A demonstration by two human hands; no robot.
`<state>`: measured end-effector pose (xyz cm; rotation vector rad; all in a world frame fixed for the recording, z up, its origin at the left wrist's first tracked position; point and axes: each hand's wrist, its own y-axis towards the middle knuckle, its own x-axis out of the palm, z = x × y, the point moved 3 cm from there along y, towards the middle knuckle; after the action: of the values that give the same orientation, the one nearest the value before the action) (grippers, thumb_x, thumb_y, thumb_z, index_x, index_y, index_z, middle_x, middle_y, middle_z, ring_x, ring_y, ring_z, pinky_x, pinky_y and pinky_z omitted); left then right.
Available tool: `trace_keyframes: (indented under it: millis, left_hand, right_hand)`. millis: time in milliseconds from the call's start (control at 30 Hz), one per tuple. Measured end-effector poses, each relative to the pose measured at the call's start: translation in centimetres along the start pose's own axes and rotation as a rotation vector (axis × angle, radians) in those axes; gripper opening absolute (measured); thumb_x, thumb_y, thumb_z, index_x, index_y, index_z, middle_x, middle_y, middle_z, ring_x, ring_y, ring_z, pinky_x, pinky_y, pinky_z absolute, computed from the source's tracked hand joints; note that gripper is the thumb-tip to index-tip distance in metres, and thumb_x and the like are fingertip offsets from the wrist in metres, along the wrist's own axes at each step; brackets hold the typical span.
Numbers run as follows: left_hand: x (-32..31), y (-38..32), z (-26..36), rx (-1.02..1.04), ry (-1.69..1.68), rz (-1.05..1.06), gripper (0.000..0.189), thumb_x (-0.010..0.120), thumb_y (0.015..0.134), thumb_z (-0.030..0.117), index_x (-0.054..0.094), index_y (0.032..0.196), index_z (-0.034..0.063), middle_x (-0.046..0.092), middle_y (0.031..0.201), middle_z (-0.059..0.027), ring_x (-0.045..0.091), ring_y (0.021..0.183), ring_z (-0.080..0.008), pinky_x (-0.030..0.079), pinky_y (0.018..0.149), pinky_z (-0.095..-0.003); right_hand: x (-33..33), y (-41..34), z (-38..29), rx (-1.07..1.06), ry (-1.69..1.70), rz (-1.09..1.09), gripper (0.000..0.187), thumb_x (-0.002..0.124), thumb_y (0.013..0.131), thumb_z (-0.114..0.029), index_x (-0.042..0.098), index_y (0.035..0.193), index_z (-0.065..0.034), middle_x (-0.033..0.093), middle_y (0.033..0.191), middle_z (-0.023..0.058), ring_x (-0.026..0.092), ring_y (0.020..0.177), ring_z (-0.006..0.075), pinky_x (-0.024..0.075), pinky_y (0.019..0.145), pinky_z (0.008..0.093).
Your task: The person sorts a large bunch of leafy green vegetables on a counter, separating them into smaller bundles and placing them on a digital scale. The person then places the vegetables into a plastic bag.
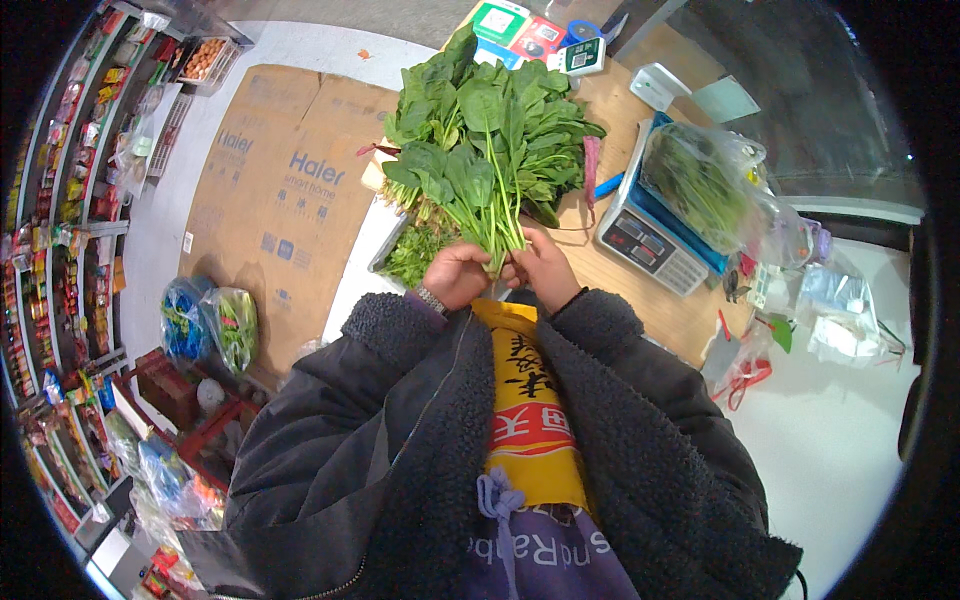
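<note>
A small bunch of spinach (pixel 459 184) is held in front of my chest, its leaves pointing away from me. My left hand (pixel 456 276), with a metal watch at its wrist, grips the stem ends from the left. From the right, my right hand (pixel 547 268) pinches the same stems, its fingertips close to those of the left. Just beyond, a large heap of spinach (pixel 551 105) lies on the wooden table (pixel 637 307). A dark pink strip (pixel 590 169) hangs along the heap's right side. Left of my hands, a container holds finer-leaved greens (pixel 420 251).
A digital scale (pixel 641 238) stands at right, bearing a clear plastic bag of greens (pixel 701 187). Payment-code signs (pixel 581 56) stand at the table's far edge. Flattened cardboard (pixel 300 127) covers the floor at left, with bagged vegetables (pixel 231 326) near packed shelves (pixel 75 150).
</note>
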<state>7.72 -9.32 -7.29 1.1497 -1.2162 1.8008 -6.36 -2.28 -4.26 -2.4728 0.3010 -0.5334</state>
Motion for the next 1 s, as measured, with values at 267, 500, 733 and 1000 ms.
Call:
trace_keyframes:
  millis: [267,500,733,1000]
  left_hand:
    - [-0.5,-0.2,0.2,-0.029,-0.078,-0.088,0.047,0.05,0.079,0.006,0.053,0.122,-0.0125,0.063,0.117,-0.0218,0.061,0.107,-0.0331,0.044,0.103,-0.0441]
    - [-0.2,-0.2,-0.5,0.081,0.198,0.072,0.038,0.054,0.087,0.008,0.055,0.123,-0.0029,0.065,0.112,-0.0135,0.062,0.106,-0.0252,0.048,0.094,-0.04]
    - [2.7,-0.7,-0.2,0.336,1.465,0.321,0.057,0.068,0.081,0.009,0.045,0.132,0.0003,0.06,0.117,-0.0196,0.061,0.109,-0.0314,0.05,0.09,-0.0382]
    - [8.0,-2.8,0.4,0.839,1.792,0.39,0.087,0.074,0.085,0.028,0.025,0.148,-0.0086,0.049,0.129,-0.0289,0.053,0.118,-0.0436,0.047,0.097,-0.0419]
  right_hand:
    - [-0.1,0.1,-0.6,-0.022,0.007,0.095,0.031,0.048,0.097,-0.009,0.047,0.127,-0.0022,0.066,0.092,0.0073,0.064,0.069,0.0135,0.0516,0.059,0.0245]
    - [0.9,0.2,0.2,-0.158,-0.352,0.087,0.049,0.065,0.094,-0.026,0.045,0.128,0.0035,0.066,0.106,0.013,0.069,0.085,0.0183,0.056,0.071,0.0287]
    - [1.3,1.6,0.5,-0.073,-0.305,-0.051,0.07,0.07,0.091,-0.036,0.04,0.139,0.005,0.061,0.123,0.0165,0.059,0.113,0.0207,0.0478,0.096,0.0332]
    - [-0.1,1.3,-0.6,-0.497,-0.842,0.06,0.032,0.047,0.102,-0.018,0.057,0.125,0.0015,0.059,0.129,0.0138,0.057,0.118,0.0261,0.046,0.099,0.0378]
